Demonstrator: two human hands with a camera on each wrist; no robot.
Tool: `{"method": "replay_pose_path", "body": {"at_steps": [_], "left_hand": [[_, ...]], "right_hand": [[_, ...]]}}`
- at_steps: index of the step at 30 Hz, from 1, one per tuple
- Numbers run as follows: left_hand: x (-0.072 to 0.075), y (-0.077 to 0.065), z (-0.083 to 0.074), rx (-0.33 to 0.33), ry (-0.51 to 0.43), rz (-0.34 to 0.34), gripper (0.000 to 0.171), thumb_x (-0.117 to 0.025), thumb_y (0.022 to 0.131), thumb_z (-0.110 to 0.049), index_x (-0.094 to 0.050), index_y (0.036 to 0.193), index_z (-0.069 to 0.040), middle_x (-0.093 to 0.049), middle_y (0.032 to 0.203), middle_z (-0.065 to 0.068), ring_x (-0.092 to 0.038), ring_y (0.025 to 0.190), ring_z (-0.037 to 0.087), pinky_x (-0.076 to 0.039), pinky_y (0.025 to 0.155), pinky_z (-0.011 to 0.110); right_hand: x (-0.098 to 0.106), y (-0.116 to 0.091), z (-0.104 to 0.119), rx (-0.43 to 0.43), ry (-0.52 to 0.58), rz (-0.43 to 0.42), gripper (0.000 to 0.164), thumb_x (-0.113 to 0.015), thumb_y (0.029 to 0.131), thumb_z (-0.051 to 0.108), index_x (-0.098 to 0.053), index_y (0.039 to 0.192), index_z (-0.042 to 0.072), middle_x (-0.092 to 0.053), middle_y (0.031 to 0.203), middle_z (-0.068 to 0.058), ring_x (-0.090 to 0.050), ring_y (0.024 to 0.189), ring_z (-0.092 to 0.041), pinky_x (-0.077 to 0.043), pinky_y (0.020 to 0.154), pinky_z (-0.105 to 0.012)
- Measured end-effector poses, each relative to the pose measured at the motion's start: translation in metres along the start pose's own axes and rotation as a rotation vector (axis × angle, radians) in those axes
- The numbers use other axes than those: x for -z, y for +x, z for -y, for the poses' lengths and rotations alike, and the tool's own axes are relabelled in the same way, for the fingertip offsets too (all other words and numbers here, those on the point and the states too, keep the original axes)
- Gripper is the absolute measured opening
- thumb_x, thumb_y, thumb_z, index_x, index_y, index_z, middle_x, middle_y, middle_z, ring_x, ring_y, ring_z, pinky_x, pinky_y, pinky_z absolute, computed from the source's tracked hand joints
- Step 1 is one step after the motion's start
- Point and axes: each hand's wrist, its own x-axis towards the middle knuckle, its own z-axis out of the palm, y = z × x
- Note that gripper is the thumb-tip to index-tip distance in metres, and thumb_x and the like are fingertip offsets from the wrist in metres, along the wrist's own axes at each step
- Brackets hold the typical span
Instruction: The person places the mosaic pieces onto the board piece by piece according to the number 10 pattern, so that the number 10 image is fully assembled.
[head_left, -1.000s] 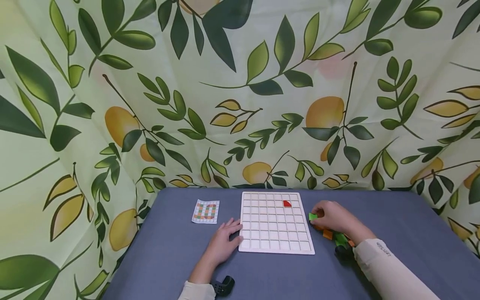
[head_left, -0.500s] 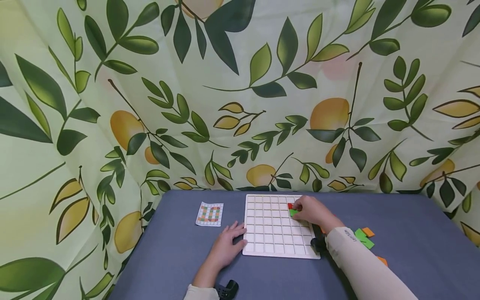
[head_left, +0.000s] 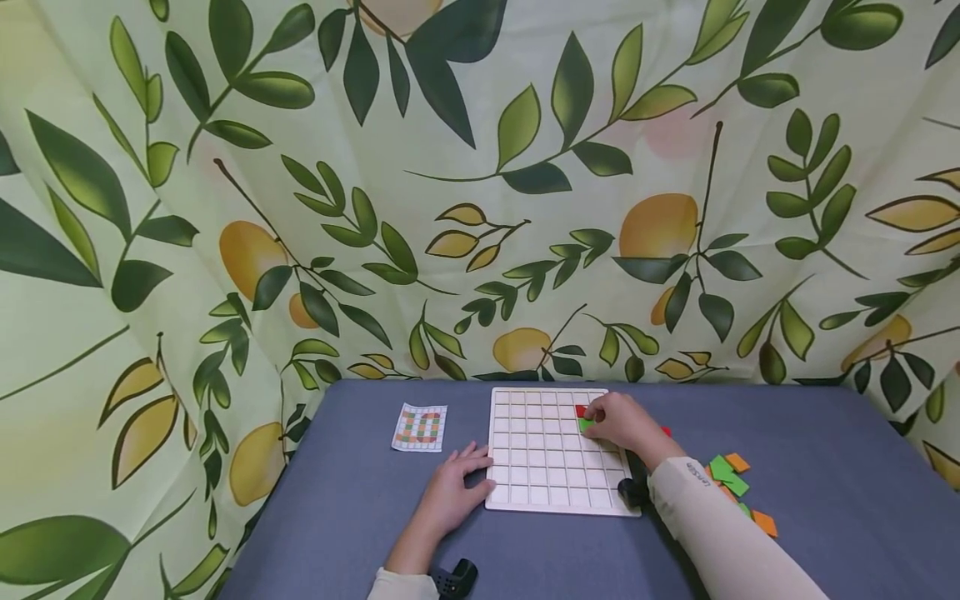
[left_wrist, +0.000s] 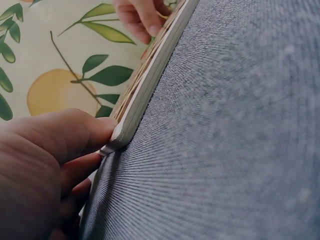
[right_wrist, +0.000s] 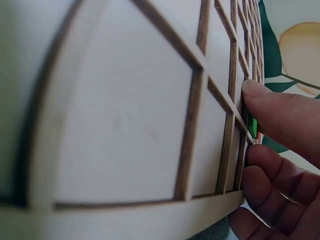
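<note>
A white grid board lies on the table, its small square cells divided by raised strips. My left hand rests at the board's left edge; in the left wrist view its thumb touches the rim near a corner. Over the board's upper right, my right hand pinches a green tile, set at a cell just below a red tile. Up close in the right wrist view, the green tile shows as a thin edge between thumb and fingers, mostly hidden.
Loose green tiles and orange tiles lie to the right of the board, partly behind the right sleeve. A small card with a coloured grid pattern lies left of the board. A leaf-patterned cloth hangs behind the table.
My right hand has carried the green tile from the loose tiles left onto the board, below the red tile. The left hand keeps its place at the edge.
</note>
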Motion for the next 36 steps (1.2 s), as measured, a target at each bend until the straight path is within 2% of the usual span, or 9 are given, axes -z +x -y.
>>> {"method": "replay_pose_path", "body": {"at_steps": [8, 15, 22, 25, 29, 32, 36], "left_hand": [[0.0, 0.0, -0.001, 0.016, -0.025, -0.015, 0.034, -0.075, 0.083, -0.013, -0.072, 0.115, -0.002, -0.063, 0.134, 0.006, -0.046, 0.137, 0.033, -0.028, 0.118, 0.058], [0.0, 0.0, -0.001, 0.022, -0.036, -0.019, 0.034, -0.076, 0.083, -0.014, -0.072, 0.115, -0.002, -0.064, 0.133, 0.005, -0.047, 0.137, 0.033, -0.028, 0.118, 0.057], [0.001, 0.0, 0.001, 0.007, -0.036, -0.02, 0.035, -0.076, 0.085, -0.018, -0.072, 0.115, -0.001, -0.065, 0.132, 0.005, -0.048, 0.136, 0.032, -0.028, 0.118, 0.056], [0.001, -0.001, 0.002, 0.015, -0.03, -0.019, 0.035, -0.076, 0.085, -0.019, -0.072, 0.116, -0.001, -0.064, 0.132, 0.005, -0.047, 0.137, 0.033, -0.028, 0.118, 0.057], [0.002, 0.0, 0.001, 0.019, -0.025, -0.024, 0.035, -0.076, 0.085, -0.019, -0.072, 0.115, -0.002, -0.064, 0.133, 0.005, -0.048, 0.137, 0.033, -0.028, 0.118, 0.057], [0.002, 0.0, 0.001, 0.02, -0.017, -0.026, 0.035, -0.076, 0.085, -0.019, -0.072, 0.115, -0.002, -0.064, 0.132, 0.005, -0.048, 0.136, 0.032, -0.029, 0.118, 0.057], [0.002, 0.0, 0.0, 0.025, -0.019, -0.019, 0.035, -0.077, 0.084, -0.019, -0.072, 0.115, -0.002, -0.064, 0.132, 0.005, -0.048, 0.136, 0.032, -0.029, 0.118, 0.058]], "right_hand": [[-0.003, -0.002, 0.0, -0.012, 0.015, -0.01, 0.023, -0.083, 0.076, 0.015, -0.078, 0.097, 0.01, -0.067, 0.085, 0.0, -0.057, 0.078, -0.014, -0.052, 0.071, -0.034], [-0.005, -0.004, -0.001, -0.055, 0.05, -0.017, 0.025, -0.083, 0.076, 0.014, -0.078, 0.101, 0.009, -0.066, 0.088, -0.002, -0.056, 0.079, -0.015, -0.05, 0.07, -0.033], [-0.004, -0.005, -0.003, -0.028, 0.061, -0.01, 0.027, -0.082, 0.078, 0.015, -0.078, 0.104, 0.011, -0.064, 0.086, 0.0, -0.055, 0.077, -0.014, -0.048, 0.069, -0.03], [0.005, -0.007, -0.006, -0.016, 0.118, 0.015, 0.029, -0.08, 0.081, 0.014, -0.076, 0.109, 0.01, -0.064, 0.087, -0.001, -0.054, 0.079, -0.016, -0.048, 0.068, -0.03], [0.025, -0.011, -0.017, -0.021, 0.156, -0.015, 0.029, -0.075, 0.085, 0.013, -0.073, 0.114, 0.007, -0.063, 0.089, -0.004, -0.054, 0.081, -0.02, -0.047, 0.066, -0.03], [0.038, -0.018, -0.029, -0.04, 0.134, -0.037, 0.026, -0.074, 0.087, 0.014, -0.073, 0.111, 0.005, -0.063, 0.089, -0.004, -0.053, 0.079, -0.019, -0.047, 0.064, -0.029], [0.049, -0.032, -0.045, -0.052, 0.107, 0.015, 0.02, -0.075, 0.085, 0.015, -0.073, 0.101, 0.004, -0.065, 0.083, -0.001, -0.054, 0.072, -0.016, -0.047, 0.062, -0.028]]}}
